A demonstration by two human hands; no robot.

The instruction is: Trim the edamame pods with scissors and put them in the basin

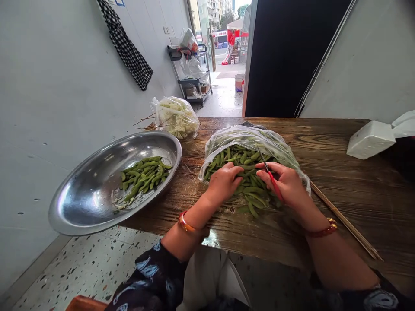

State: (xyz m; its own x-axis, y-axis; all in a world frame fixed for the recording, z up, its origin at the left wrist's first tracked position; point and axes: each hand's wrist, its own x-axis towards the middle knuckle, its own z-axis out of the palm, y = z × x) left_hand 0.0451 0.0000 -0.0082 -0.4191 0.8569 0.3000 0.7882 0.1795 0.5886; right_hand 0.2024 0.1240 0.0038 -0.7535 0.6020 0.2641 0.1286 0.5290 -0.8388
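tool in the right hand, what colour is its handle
The handle is red, best seen in the head view.

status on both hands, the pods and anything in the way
Right hand holding red-handled scissors. Left hand at the green pods, grip unclear. Plastic bag draped over the far pods, possibly a slight obstruction.

Probably a small street-front eatery: wooden table, steel basin, utility cart, open doorway onto pavement.

checked cloth on wall, loaded trolley, bucket
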